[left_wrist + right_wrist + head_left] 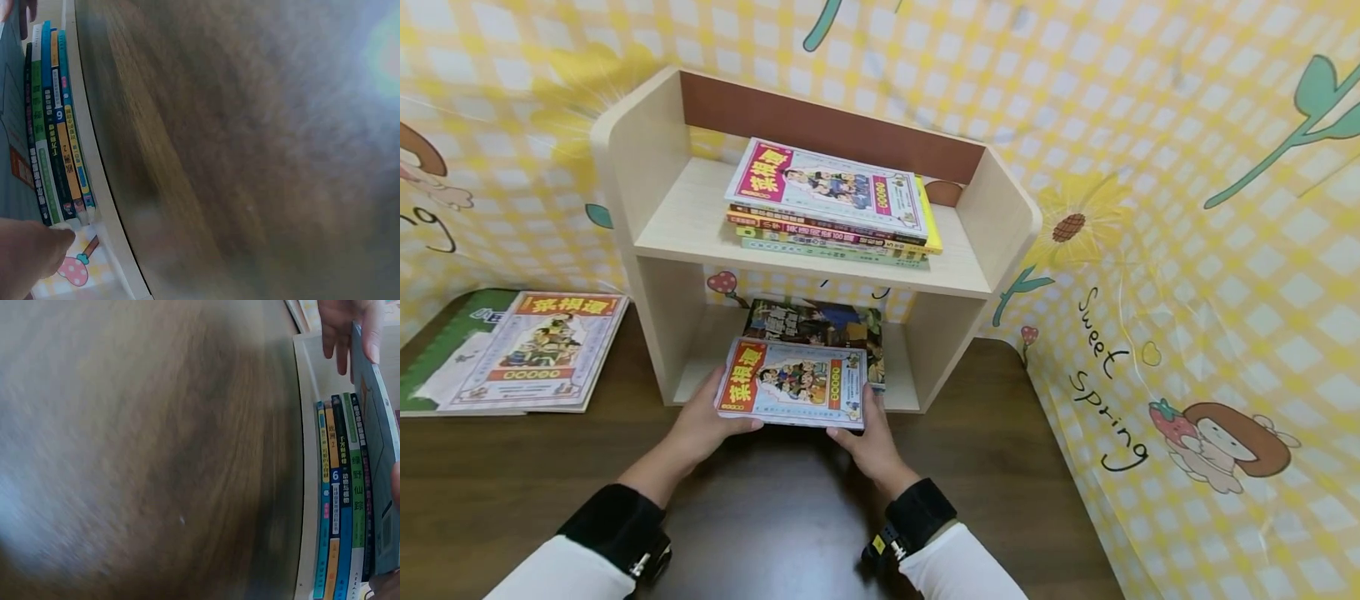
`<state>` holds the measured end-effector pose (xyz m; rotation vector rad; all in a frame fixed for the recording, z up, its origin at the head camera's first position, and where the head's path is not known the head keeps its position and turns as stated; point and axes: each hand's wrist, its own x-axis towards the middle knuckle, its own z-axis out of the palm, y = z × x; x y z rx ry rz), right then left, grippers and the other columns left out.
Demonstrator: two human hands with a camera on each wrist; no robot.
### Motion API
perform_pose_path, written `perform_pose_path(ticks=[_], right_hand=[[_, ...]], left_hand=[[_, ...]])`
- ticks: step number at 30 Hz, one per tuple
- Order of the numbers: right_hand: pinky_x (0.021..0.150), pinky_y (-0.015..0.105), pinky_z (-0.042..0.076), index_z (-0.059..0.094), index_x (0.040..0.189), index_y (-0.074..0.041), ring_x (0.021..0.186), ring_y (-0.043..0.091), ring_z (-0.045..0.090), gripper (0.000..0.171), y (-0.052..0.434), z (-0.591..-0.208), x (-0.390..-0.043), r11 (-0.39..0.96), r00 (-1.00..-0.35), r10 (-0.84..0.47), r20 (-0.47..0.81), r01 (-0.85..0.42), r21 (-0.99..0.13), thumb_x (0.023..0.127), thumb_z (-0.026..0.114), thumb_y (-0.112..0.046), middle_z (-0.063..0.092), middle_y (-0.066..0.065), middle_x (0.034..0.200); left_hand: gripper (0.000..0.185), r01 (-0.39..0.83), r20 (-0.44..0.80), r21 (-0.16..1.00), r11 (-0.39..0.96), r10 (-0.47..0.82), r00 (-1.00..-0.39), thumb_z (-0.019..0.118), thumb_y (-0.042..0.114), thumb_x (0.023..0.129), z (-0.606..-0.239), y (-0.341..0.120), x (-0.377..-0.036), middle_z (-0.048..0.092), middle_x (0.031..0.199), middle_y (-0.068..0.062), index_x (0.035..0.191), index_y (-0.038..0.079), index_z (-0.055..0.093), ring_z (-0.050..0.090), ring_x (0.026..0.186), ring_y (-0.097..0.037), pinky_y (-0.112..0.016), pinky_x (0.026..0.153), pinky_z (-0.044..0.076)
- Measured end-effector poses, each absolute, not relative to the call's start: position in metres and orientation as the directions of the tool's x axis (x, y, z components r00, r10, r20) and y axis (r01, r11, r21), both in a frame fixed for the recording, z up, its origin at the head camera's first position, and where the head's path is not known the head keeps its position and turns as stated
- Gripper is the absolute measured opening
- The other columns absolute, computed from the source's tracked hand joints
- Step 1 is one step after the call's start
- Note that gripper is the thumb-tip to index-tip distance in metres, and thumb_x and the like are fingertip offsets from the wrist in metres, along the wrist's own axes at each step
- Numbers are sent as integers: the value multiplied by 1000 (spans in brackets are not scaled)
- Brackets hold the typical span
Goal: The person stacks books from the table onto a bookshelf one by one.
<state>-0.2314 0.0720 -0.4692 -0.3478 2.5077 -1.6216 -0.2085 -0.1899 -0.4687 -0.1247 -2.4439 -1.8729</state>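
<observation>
Both hands hold a thin book [792,383] with a red and yellow title block, flat, at the mouth of the lower shelf of a pale wooden shelf unit [647,167]. My left hand [706,423] grips the book's left edge and my right hand [868,437] grips its right corner. The book hovers over a stack of books [820,321] lying in the lower shelf. The right wrist view shows that stack's spines [340,506], with the held book [375,456] above them and the left hand [344,328] on its far edge. The spines [56,125] also appear in the left wrist view.
Another stack of books [831,204] lies on the upper shelf. Two more books [531,350] lie flat on the dark wooden table [1000,467] to the left of the shelf unit. A yellow checked cloth [1210,292] with cartoon prints walls in the back and right.
</observation>
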Motion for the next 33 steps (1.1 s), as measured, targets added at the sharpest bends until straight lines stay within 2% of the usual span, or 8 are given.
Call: perform_pose_path(ticks=[4,8,14,19,28,33], right_hand=[[112,64,10,17,153,0,146,41,1,86,72,-465,-239,602,-967,-247,64,-205,-772,90,70,-25,13,20,159],[112,65,11,21,152,1,146,39,6,84,72,-464,-248,710,-963,-258,77,-243,-660,91,67,-32,19,19,158],[112,65,11,23,152,-2,147,35,7,81,69,-459,-258,786,-967,-252,31,-223,-577,91,64,-38,22,17,158],[111,66,14,28,150,-2,146,35,12,81,68,-460,-265,831,-969,-243,49,-234,-505,90,65,-40,27,17,156],[112,63,16,30,151,-4,146,33,16,82,66,-462,-277,875,-973,-224,63,-229,-427,89,64,-45,30,15,155],[112,63,17,31,150,-4,146,32,18,81,65,-463,-283,880,-974,-214,70,-223,-420,88,65,-42,30,14,155]], left_hand=[[97,158,152,947,279,40,-987,81,12,78,-471,-189,-219,44,137,-26,152,2,19,51,118,-41,-55,98,41],[97,163,155,940,301,50,-987,81,13,78,-470,-190,-229,46,136,-27,151,1,19,50,120,-44,-58,100,38],[97,109,98,917,385,47,-994,82,18,78,-468,-193,-243,41,141,-28,150,0,21,41,127,-46,-62,104,30],[95,94,79,889,449,52,-995,83,21,77,-465,-193,-251,44,137,-29,148,-3,24,43,125,-46,-61,103,31],[92,165,132,875,456,103,-986,82,17,77,-462,-196,-263,43,136,-31,146,-7,25,43,125,-48,-61,104,32],[93,156,117,884,441,114,-987,82,17,77,-463,-196,-269,40,140,-30,147,-5,25,41,127,-48,-61,106,30]])
